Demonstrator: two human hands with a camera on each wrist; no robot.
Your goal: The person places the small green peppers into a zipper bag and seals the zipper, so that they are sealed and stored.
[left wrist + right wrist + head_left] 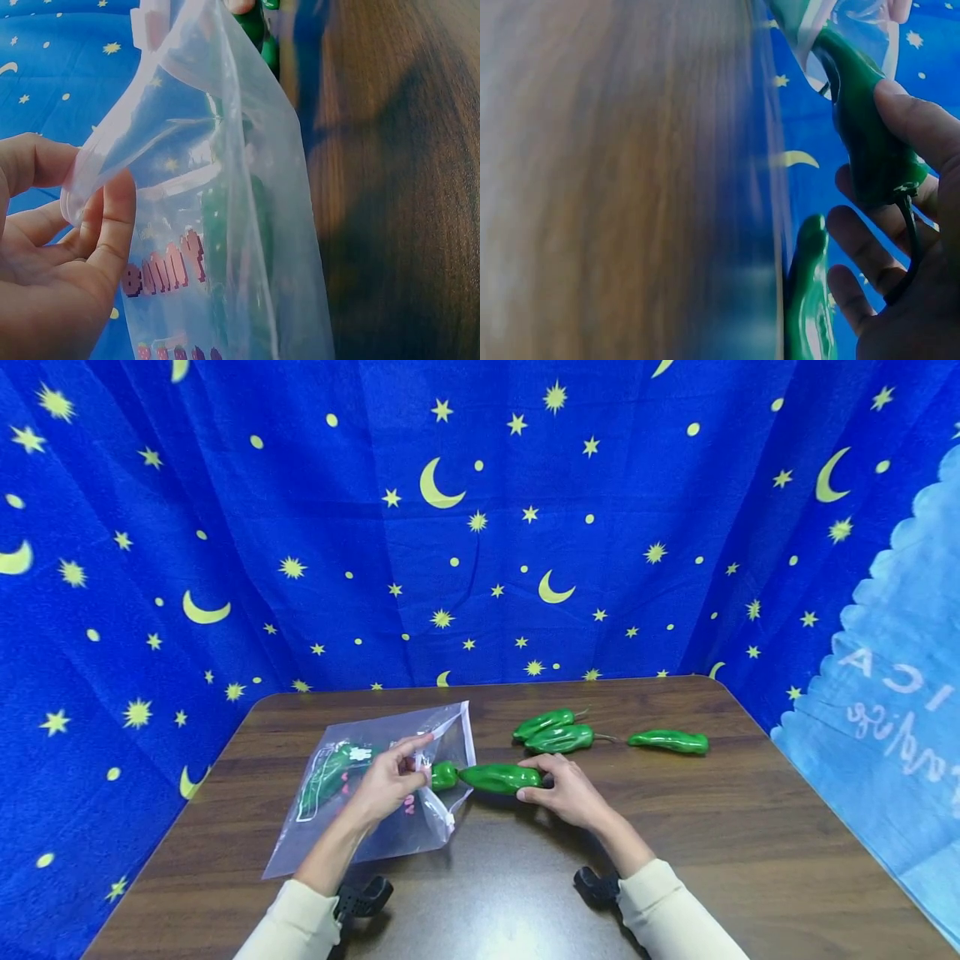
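Observation:
A clear zip bag (390, 852) with printed lettering lies on the left of the table, its mouth facing right. My left hand (390, 779) pinches the edge of that mouth between thumb and fingers; the left wrist view shows the pinched plastic film (105, 142). Green peppers (217, 247) show through the bag wall. My right hand (566, 789) grips a green pepper (498, 778) by its stem end, thumb on one side and fingers on the other. In the right wrist view this pepper's (862, 127) tip points at the bag opening.
Two green peppers (558, 739) lie together behind my right hand, and another pepper (667, 742) lies farther right. The brown wooden table (720, 843) ends against a blue curtain (495, 552) with moons and stars. A lighter blue cloth (900, 710) hangs at the right.

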